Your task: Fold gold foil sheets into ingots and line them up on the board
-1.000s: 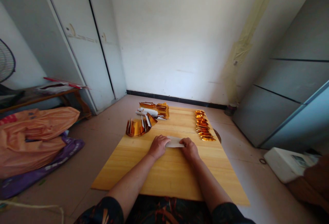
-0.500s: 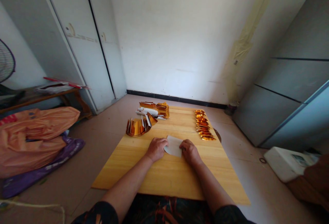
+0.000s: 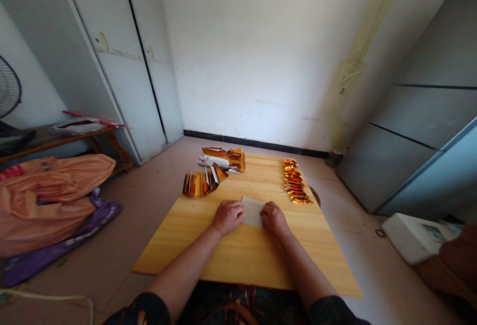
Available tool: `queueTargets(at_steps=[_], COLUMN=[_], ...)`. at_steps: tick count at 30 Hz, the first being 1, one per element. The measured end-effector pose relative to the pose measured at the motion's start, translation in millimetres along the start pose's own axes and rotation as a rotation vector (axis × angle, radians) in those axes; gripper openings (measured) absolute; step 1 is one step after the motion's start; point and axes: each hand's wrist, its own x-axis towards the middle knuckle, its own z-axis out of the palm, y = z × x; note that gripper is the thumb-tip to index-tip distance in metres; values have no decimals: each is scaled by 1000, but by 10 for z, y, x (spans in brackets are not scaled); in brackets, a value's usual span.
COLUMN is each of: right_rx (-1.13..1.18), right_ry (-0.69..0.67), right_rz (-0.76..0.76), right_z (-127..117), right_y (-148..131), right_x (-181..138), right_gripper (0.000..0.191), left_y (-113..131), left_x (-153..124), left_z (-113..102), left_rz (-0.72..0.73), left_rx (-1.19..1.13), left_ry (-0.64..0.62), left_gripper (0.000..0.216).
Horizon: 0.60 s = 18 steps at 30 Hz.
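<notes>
A pale sheet of paper (image 3: pixel 253 212) lies between my two hands on the wooden tabletop (image 3: pixel 246 260). My left hand (image 3: pixel 228 216) is closed on the sheet's left edge, fingers curled. At its right edge, my right hand (image 3: pixel 274 219) grips the paper with bent fingers. Beyond the left hand stands a curved bundle of gold foil sheets (image 3: pixel 197 184) with white backs. Farther back is a stack of gold and white foil paper (image 3: pixel 234 158). Along the right side runs a row of folded gold foil pieces (image 3: pixel 293 183).
A grey cabinet (image 3: pixel 122 66) stands at the left, near a bench (image 3: pixel 74 133) and an orange bag (image 3: pixel 48 201) on the floor. To the right are a grey refrigerator (image 3: pixel 417 111) and a white box (image 3: pixel 412 238). A white wall (image 3: pixel 253 56) rises behind the table.
My left hand has shifted slightly right, covering more of the paper's left side. The right hand has moved a touch left. The foil piles have not moved.
</notes>
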Motion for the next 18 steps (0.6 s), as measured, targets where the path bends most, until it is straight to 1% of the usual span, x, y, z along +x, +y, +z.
queueTargets(at_steps=[5, 8, 11, 13, 16, 18], right_rx=[-191, -197, -66, 17, -18, -93], right_ry=[-51, -37, 22, -11, -100, -108], right_rz=[124, 169, 145, 142, 183, 189], right_z=[-43, -79, -46, 15, 101, 118], right_y=[-134, -225, -317, -367, -382, -344], right_x=[64, 98, 164, 219, 287, 318], right_gripper=[23, 25, 28, 29, 25, 24], left_y=[13, 2, 2, 21, 94, 165], left_x=[18, 17, 11, 13, 34, 55], left_z=[55, 76, 75, 71, 80, 98], left_rz=[109, 145, 137, 126, 74, 10], left_rx=[109, 107, 121, 140, 195, 231], left_ry=[51, 57, 53, 36, -10, -40], left_gripper=[16, 16, 14, 12, 11, 14])
